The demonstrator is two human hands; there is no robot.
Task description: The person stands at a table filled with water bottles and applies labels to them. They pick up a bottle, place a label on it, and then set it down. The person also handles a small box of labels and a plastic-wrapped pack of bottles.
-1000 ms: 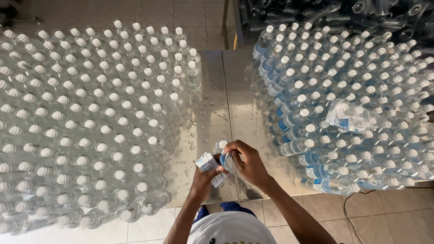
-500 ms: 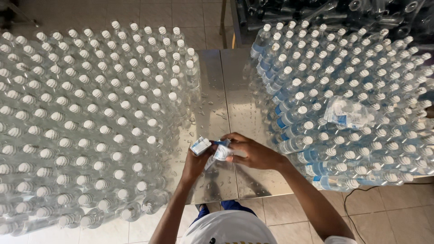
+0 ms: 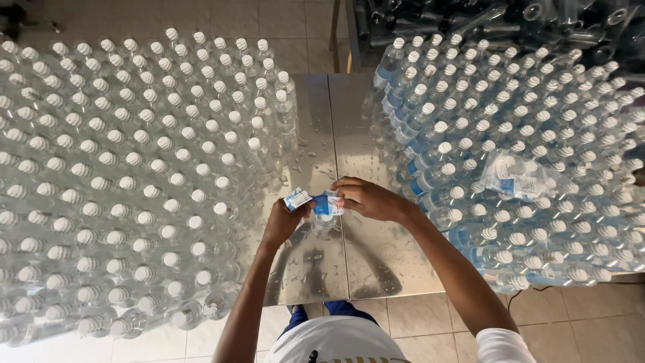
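Fingers (image 3: 342,195) of both hands pinch a blue label (image 3: 321,205) on a bottle (image 3: 324,222) | above wet desk (image 3: 336,121) | bare bottles (image 3: 134,168) crowd left | labelled bottles (image 3: 510,134) right, label bag (image 3: 517,175) atop

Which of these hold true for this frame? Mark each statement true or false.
1. Both hands meet at one clear plastic bottle over the wet steel table. True.
2. The left hand is empty. False: it holds a small stack of blue-and-white labels.
3. The capped clear bottles on the left carry blue labels. False: they are bare; the blue-labelled bottles stand on the right.
4. The right hand touches the blue label on the held bottle. True.
5. A clear bag of labels lies atop the right-hand bottles. True.
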